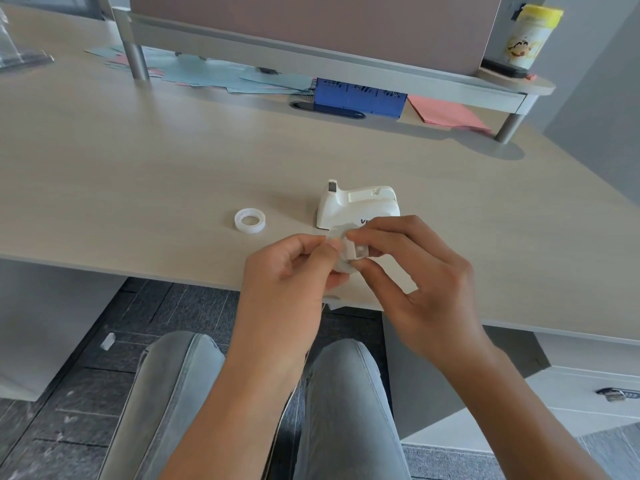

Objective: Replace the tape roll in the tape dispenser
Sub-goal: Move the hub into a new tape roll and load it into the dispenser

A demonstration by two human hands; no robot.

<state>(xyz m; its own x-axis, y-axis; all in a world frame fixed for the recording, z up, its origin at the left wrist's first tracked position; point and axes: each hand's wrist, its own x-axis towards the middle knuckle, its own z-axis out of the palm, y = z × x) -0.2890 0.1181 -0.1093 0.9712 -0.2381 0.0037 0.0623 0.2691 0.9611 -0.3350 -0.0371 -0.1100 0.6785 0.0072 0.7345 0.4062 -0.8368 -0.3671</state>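
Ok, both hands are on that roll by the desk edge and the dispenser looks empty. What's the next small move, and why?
Probably finish seating the white hub in the tape roll, then carry it to the dispenser. The left hand and right hand both pinch that roll, with a white piece at its centre, while the dispenser's cradle is open and another tape roll lies on the desk beside it.

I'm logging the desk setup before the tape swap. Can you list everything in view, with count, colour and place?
tape dispenser: 1, white, desk centre
loose tape roll: 1, clear, left of dispenser
held tape roll with hub: 1, clear and white, between both hands
blue box: 1, under the shelf
pink paper: 1 stack, right of box
light blue papers: several, desk back
canister: 1, yellow lid, on shelf
desk: 1, light wood
left hand: 1, gripping roll
right hand: 1, gripping roll
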